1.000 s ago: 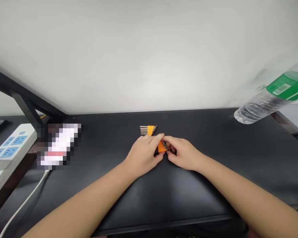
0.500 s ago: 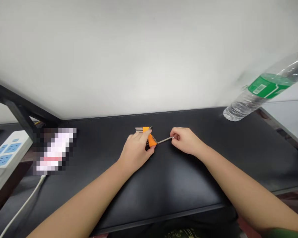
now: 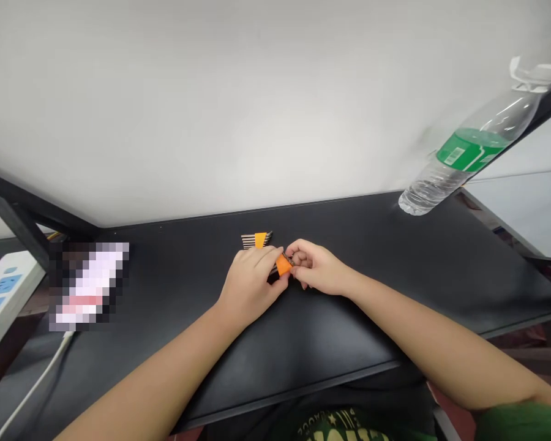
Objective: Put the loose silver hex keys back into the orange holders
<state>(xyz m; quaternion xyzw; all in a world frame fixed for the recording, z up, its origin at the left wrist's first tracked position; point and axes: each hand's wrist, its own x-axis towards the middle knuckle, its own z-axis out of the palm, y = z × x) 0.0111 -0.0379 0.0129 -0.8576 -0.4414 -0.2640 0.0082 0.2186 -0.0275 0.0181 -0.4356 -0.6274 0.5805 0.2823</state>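
Note:
My left hand [image 3: 252, 275] is closed around an orange hex key holder [image 3: 283, 265], thumb below and fingers above, low over the black desk. Metal keys show in part beside the orange piece. My right hand [image 3: 316, 266] is pinched at the holder's right edge, on the bent end of a hex key that its fingers mostly cover. Just behind my left hand lies a second orange piece [image 3: 260, 239] with several thin metal keys pointing left. My fingers hide whether the two orange pieces are joined.
The black desk [image 3: 202, 257] meets a pale wall behind. A large water bottle [image 3: 468, 150] with a green label stands at the back right. On the left are a blurred-out phone [image 3: 92, 275], its white cable [image 3: 37, 386] and a white power strip [image 3: 2, 294].
My right hand has moved left, up against the orange holder. The long hex key shaft that stretched between my hands no longer shows. The view has shifted slightly.

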